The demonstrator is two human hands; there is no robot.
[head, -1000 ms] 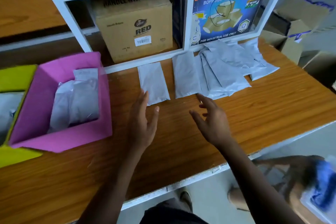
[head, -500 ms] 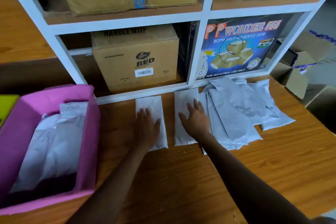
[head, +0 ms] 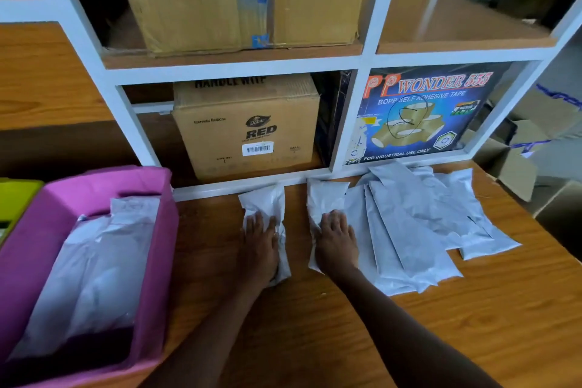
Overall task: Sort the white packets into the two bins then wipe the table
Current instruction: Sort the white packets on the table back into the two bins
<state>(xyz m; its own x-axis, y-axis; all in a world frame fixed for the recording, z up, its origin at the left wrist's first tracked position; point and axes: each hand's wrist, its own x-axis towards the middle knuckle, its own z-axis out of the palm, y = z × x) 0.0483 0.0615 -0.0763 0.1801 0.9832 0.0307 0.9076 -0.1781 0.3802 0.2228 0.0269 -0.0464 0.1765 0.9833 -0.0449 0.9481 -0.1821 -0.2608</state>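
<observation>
Both packets under our hands now lie crumpled where half a second ago they lay flat, and our fingers, then spread out straight, now curl into the film. On the left hand point(head: 259, 252) the fingers point(head: 255, 221) bend down and bunch the lone packet point(head: 267, 200), so we grasp it rather than merely press it; its far end puckers upward just before the white shelf frame point(head: 346, 123), and its near edge shows beside our palm. On the right hand point(head: 336, 244) the fingertips point(head: 333, 218) dig in the same way, gathering the neighbouring packet point(head: 326, 194) into folds; how far the thumb wraps under it we cannot tell. Both packets rest on the wooden table point(head: 472, 324), apart from each other with bare wood between them. Just to the right of the right hand, touching that packet's edge, lies the overlapping heap of white packets point(head: 415, 230), fanned out toward the table's right side. To the left of the left hand stands the pink bin point(head: 157, 261), with several sorted packets point(head: 94, 277) lying inside it. Beyond it, at the left edge, we see a corner of the yellow-green bin point(head: 19, 195). Behind the packets, in the shelf, stand a brown carton point(head: 245, 126) marked RED and a blue tape box point(head: 422, 113).
</observation>
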